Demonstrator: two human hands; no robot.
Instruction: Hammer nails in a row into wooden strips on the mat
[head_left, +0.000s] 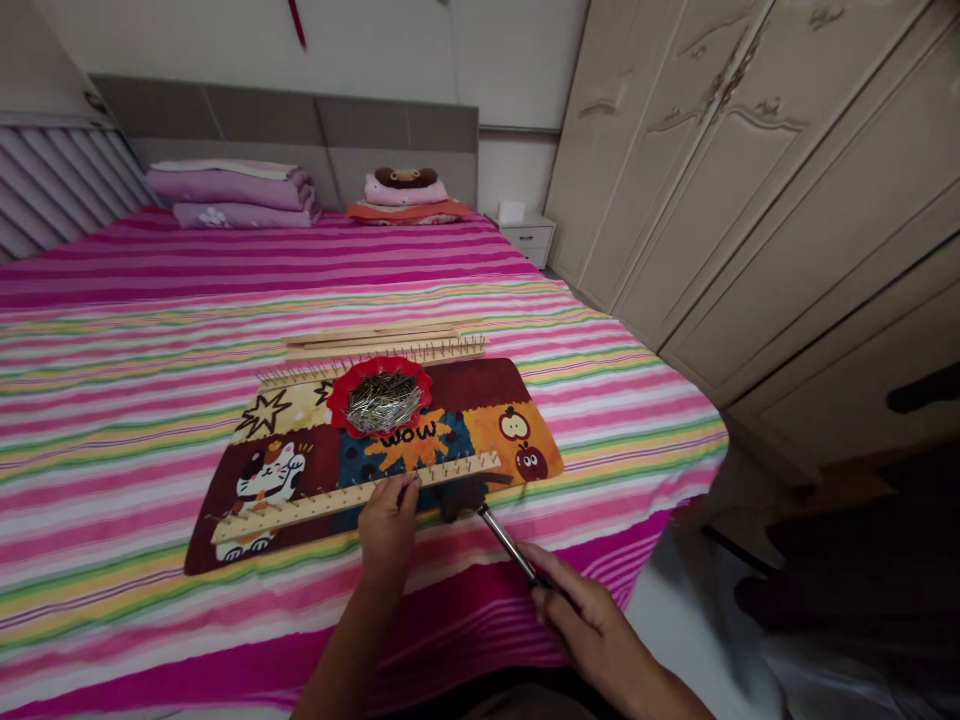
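Note:
My right hand [581, 605] is wrapped around the handle of a hammer [510, 540], its dark, blurred head close to the right part of a wooden strip [300, 512]. Thin nails stand in a row along this strip, several leaning. My left hand [390, 515] is closed in a pinch at the middle of the strip, apparently on a nail mostly hidden by the fingertips. Just beyond, a red scalloped bowl [339, 395] holds a heap of loose nails [384, 402]. Both bowl and strip lie on a patterned mat [487, 385].
Behind the bowl lies another nail-studded strip [457, 350], with more wooden strips [375, 333] beyond it. Everything rests on a bed with a striped sheet [630, 400]. Folded bedding [232, 190] sits by the headboard; a wardrobe [675, 150] stands to the right.

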